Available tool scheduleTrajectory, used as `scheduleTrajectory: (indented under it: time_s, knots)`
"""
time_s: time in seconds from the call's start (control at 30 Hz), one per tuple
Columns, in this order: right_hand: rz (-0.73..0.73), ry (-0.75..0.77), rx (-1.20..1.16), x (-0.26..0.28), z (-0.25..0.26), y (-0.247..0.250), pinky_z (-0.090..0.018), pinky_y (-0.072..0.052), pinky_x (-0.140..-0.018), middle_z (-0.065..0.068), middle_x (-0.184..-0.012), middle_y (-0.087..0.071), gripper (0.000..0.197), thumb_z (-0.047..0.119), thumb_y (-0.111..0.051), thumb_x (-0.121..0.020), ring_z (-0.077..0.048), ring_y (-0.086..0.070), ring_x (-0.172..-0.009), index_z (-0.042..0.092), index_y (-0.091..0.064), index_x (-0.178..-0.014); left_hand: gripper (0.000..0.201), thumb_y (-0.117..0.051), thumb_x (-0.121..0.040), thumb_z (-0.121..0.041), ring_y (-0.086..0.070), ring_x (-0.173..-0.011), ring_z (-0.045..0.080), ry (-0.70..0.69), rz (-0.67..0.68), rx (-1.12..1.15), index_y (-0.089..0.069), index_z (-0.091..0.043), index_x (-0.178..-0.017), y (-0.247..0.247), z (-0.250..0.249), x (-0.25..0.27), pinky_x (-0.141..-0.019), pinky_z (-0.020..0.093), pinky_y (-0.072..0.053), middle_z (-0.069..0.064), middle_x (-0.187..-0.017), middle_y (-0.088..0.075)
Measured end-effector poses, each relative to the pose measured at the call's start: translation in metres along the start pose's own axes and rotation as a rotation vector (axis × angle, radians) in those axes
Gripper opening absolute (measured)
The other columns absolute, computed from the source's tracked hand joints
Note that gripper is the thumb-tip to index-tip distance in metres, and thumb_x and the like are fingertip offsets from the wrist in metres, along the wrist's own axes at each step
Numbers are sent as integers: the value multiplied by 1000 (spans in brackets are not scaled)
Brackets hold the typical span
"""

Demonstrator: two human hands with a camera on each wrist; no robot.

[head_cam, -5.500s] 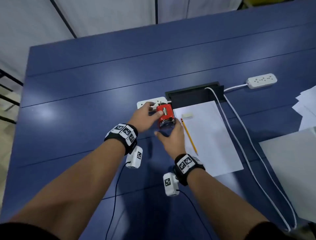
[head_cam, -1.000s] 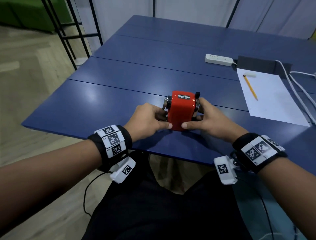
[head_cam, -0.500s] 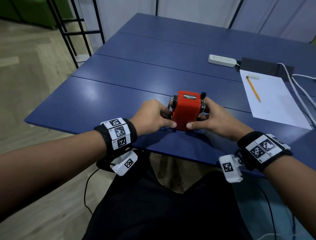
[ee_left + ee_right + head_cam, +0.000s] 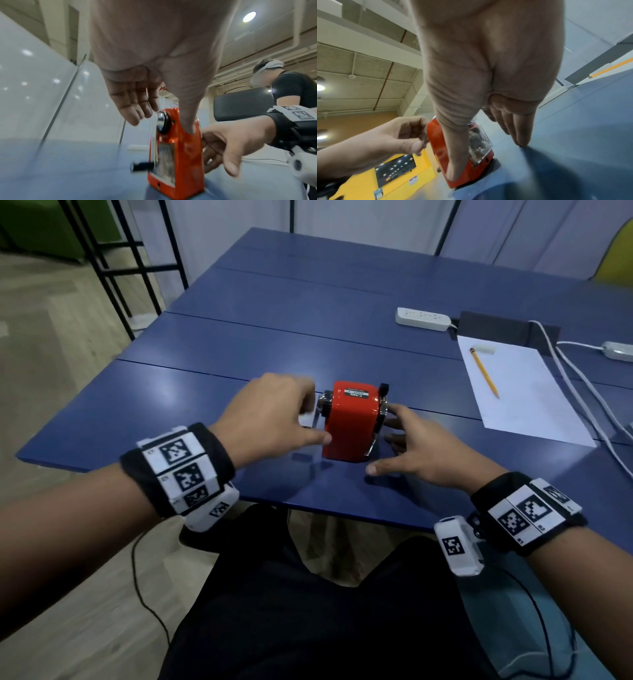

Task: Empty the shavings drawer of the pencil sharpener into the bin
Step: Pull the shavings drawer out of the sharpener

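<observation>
Red sharpener (image 4: 352, 422) upright near the front edge of a blue tabletop (image 4: 274, 337).

Left hand (image 4: 270, 416) hovers at its left side, fingers loose, thumb touching the body; right hand (image 4: 421, 453) lies spread beside its right, grasping nothing. Further right lie paper (image 4: 524, 392) with a pencil (image 4: 484, 372), and a power strip (image 4: 423, 319). Pale wood floor (image 4: 51, 337); white partitions behind.

Your pencil sharpener (image 4: 351, 422) is bright red with a black-and-white label on top, a black crank knob and a clear shavings drawer (image 4: 479, 144). It stands on a deep blue table (image 4: 239, 337). Your wristbands (image 4: 178, 467) are black with black-and-white square markers. The paper (image 4: 520, 395) is white, the pencil (image 4: 483, 373) yellow, the power strip (image 4: 423, 319) white.
</observation>
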State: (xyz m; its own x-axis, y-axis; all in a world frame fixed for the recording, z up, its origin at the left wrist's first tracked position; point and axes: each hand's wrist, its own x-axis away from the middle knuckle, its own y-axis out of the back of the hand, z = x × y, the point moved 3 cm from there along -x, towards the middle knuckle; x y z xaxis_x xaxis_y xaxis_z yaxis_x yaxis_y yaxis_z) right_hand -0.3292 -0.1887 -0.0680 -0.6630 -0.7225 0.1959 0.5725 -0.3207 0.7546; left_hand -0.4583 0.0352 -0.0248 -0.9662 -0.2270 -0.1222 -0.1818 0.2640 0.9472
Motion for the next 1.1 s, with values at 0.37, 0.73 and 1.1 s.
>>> scheduleTrajectory:
  time_s: [0.37, 0.73, 1.1]
  knots:
    - [-37, -47, 189, 22, 3, -4, -35, -46, -116, -4, -169, -48, 117, 51, -96, -76, -22, -52, -151, 14, -33, -168, 90, -93, -62, -62, -61, -107, 26, -290, 411, -316, -51, -20, -129, 5, -55, -64, -92, 48, -57, 2, -122, -64]
    - [-144, -51, 62, 23, 8, -28, -41, -52, -114, -6, -159, -60, 108, 60, -91, -77, -24, -61, -142, 16, -43, -163, 90, -96, -64, -14, -59, -114, 26, -490, 500, -393, -54, -33, -141, 9, -56, -93, -91, 41, -52, -2, -126, -58]
    - [-443, -145, -22, 9, 30, -44, -39, -48, -77, 0, -113, -73, 69, 70, -84, -75, -31, -70, -106, 22, -48, -110, 94, -98, -67, -21, -61, -111, 26, -442, 566, -370, -41, -26, -141, 0, -53, -93, -90, 49, -58, -1, -134, -49]
